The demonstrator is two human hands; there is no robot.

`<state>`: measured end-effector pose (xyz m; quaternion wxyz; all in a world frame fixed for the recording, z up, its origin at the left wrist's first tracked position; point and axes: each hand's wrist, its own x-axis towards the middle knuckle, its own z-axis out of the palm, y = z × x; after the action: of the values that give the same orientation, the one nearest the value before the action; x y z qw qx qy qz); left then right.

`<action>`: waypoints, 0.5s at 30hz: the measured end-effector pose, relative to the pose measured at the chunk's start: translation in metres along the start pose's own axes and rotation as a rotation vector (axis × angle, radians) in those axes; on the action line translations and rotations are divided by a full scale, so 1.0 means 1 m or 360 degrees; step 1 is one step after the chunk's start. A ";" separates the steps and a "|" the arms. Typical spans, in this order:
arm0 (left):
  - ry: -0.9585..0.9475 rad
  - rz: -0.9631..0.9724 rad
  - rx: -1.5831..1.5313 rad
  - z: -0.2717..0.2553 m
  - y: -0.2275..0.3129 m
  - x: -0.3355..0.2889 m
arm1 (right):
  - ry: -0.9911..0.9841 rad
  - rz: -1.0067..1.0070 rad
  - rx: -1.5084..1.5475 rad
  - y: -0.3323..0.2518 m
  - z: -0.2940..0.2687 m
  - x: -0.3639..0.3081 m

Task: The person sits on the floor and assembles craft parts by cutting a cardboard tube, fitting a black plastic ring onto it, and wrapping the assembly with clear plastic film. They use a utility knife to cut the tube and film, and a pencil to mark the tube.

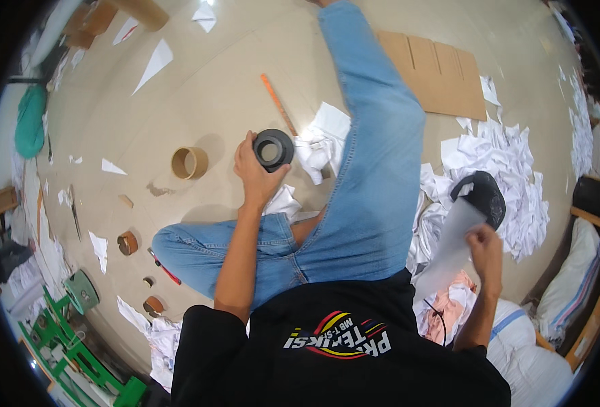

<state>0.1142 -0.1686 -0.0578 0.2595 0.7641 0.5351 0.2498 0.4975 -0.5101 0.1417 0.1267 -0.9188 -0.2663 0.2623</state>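
Observation:
Near the middle of the head view, my left hand (259, 178) grips a thick black ring (287, 146), which looks like a roll of black tape, though I cannot be sure. Its fingers wrap round the outer edge, with the hole facing up. To the right, my right hand (486, 252) pinches the edge of a translucent plastic-like sheet (447, 249). This sheet hangs beside my leg, over white scraps. Just beyond it lies a black cap (484, 197). A brown cardboard core (201, 161) stands on the floor left of my left hand.
A heap of white scraps (503, 163) lies right of my jeans-clad leg (381, 156). Brown cardboard (435, 74) rests beyond. An orange strip (277, 102), a red-handled cutter (166, 268) and small brown rolls (128, 243) lie about. A green metal frame (76, 359) stands lower left.

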 end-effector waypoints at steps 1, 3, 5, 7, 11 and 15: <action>-0.0082 -0.0024 0.0001 -0.005 0.001 -0.001 | 0.0055 -0.0089 0.0191 -0.009 -0.011 0.009; -0.0056 -0.0047 -0.0085 -0.012 0.004 -0.004 | 0.0233 -0.0367 0.0612 -0.067 -0.018 0.023; -0.0056 -0.0115 -0.0211 -0.020 0.008 -0.008 | 0.0098 -0.0571 0.0938 -0.130 -0.016 0.034; 0.0066 -0.0170 -0.0504 -0.030 0.019 -0.006 | -0.0114 -0.0697 0.1165 -0.187 0.004 0.049; 0.0014 -0.0204 -0.1171 -0.078 0.043 0.004 | -0.0922 -0.0935 0.1510 -0.287 0.062 0.076; -0.0323 -0.0140 -0.2031 -0.105 0.068 0.005 | -0.1239 -0.1014 0.1557 -0.354 0.126 0.078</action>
<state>0.0929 -0.1705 0.0654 0.7219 0.4569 0.2851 0.4345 0.3344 -0.1628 0.1368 0.4919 -0.4727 -0.4001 0.6120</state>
